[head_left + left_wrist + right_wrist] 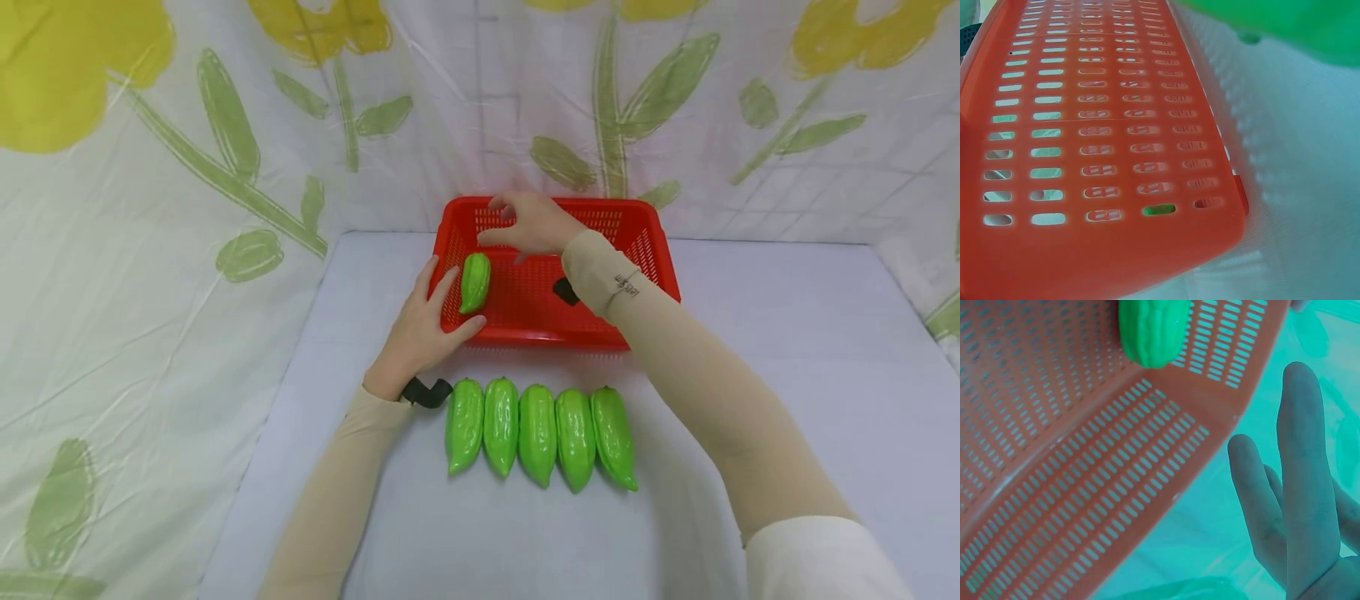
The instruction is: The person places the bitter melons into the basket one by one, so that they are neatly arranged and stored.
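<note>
A red plastic basket (555, 336) with slotted walls stands at the back of the table. Inside it, near the left wall, lies one glossy green bitter melon (475, 283), also seen in the right wrist view as a ridged bitter melon (1154, 331). My left hand (422, 329) rests at the basket's front left corner, fingers spread along the side and thumb by the front rim. Above the back of the basket is my right hand (534, 223), holding nothing, with its fingers apart and slightly bent. In the right wrist view its fingers (1304, 456) show beyond the basket's rim.
Several more bitter melons (537, 433) lie side by side in a row in front of the basket, pointed ends toward me. A white cloth covers the table (787, 333). Behind it hangs a flower-printed curtain (465, 100).
</note>
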The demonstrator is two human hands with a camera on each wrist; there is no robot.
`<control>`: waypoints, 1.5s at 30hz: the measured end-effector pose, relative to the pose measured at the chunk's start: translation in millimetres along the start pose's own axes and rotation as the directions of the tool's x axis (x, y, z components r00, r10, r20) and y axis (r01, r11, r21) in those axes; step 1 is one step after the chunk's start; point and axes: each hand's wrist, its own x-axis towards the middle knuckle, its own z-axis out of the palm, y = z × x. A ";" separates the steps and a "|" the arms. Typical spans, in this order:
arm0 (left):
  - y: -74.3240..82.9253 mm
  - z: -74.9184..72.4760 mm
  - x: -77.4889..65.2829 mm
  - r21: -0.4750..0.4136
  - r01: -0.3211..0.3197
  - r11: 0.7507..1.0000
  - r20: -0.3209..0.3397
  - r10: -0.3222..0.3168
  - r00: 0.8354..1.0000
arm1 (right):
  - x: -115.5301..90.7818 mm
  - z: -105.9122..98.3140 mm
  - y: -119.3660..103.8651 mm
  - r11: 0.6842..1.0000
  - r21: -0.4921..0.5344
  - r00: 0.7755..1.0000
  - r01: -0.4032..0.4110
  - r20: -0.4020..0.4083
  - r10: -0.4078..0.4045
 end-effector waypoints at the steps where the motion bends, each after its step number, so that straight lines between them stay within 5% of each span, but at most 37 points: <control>1: -0.3 0.3 0.0 -0.002 0.000 1.000 -0.001 0.000 1.000 | -1.6 -1.1 -0.1 1.000 0.001 1.000 -0.001 0.001 0.001; 22: -0.4 0.3 1.2 -0.022 0.000 1.000 0.001 0.000 1.000 | -27.9 -23.8 24.1 1.000 -0.011 0.999 -0.018 -0.049 0.018; 45: -3.0 1.7 1.4 -0.017 -0.007 1.000 -0.014 0.007 1.000 | -66.4 -24.6 32.0 0.999 -0.008 0.996 -0.045 -0.076 0.044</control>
